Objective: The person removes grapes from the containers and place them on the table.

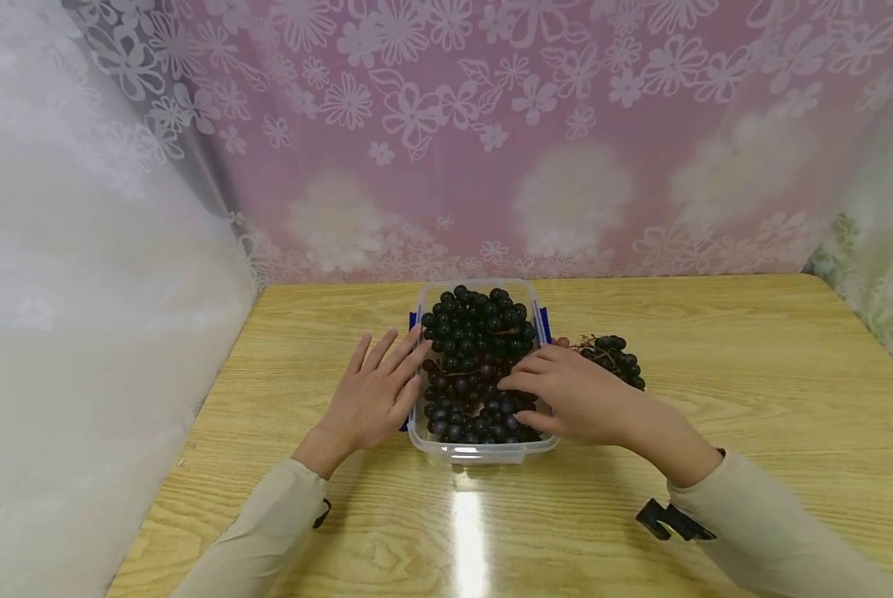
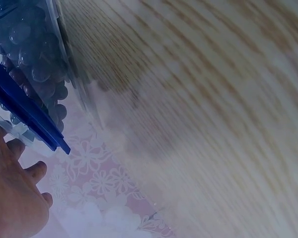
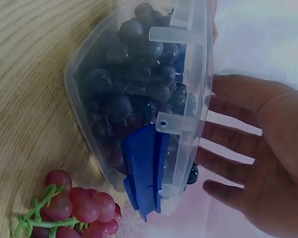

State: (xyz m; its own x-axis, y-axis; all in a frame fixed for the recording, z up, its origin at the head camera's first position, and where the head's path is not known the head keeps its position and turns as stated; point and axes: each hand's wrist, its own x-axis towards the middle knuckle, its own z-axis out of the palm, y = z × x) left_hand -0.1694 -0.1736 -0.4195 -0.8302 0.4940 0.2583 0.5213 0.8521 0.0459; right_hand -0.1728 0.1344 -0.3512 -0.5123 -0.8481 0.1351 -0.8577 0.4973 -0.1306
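A clear plastic container (image 1: 483, 453) with blue side latches stands on the table, filled with bunches of dark grapes (image 1: 468, 320). Along its left rim lies my left hand (image 1: 375, 394), fingers straight and spread, fingertips right at the edge. In the left wrist view that hand is beside a blue latch (image 2: 27, 106) hanging down. My right hand (image 1: 576, 394) reaches over the right rim, its fingers loosely bent above the grapes and thumb near the front ones. The right wrist view shows its fingers (image 3: 228, 166) stretched over the rim, gripping nothing.
Right of the container, partly behind my right hand, another bunch of grapes (image 1: 629, 365) lies on the wooden table (image 1: 753, 374). Red grapes (image 3: 87, 206) on a green stem show in the right wrist view. A pink floral curtain (image 1: 446, 166) hangs behind the table.
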